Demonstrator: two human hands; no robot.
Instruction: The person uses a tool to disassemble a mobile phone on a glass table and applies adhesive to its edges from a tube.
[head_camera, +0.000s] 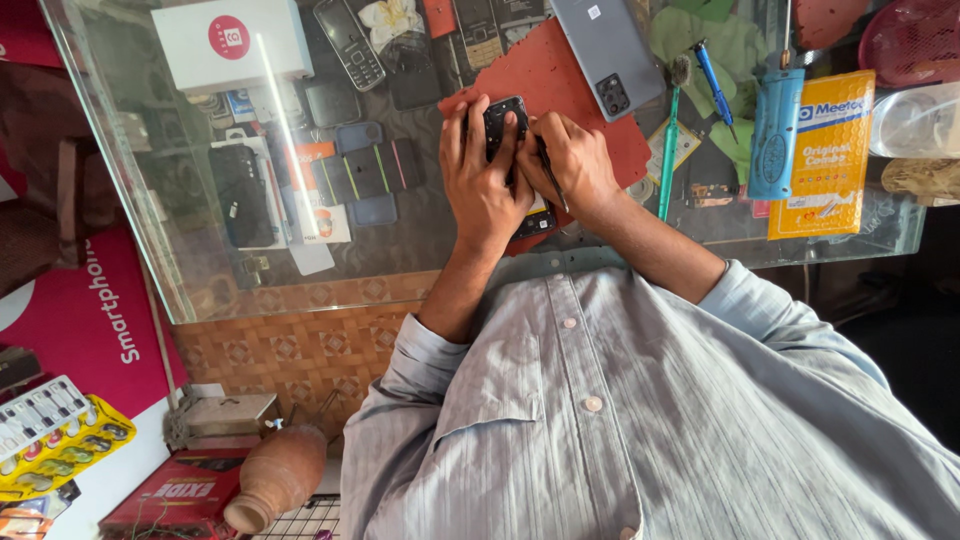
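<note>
I work in a phone repair shop: glass-topped display counter (400, 262), loose mobile phones (349, 42), red work mat (560, 75), blue precision screwdriver (716, 88).

Bright daylight, glass-top glare (285, 130), sharp.

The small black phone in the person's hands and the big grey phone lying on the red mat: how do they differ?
The small black keypad phone is gripped by the left hand, with the right hand working a thin dark tool at it; the large grey slab phone lies untouched. The black one is far smaller. The grey one lies back up, showing its camera block; the black one shows rows of small keys. Both lie over the red mat.
</note>
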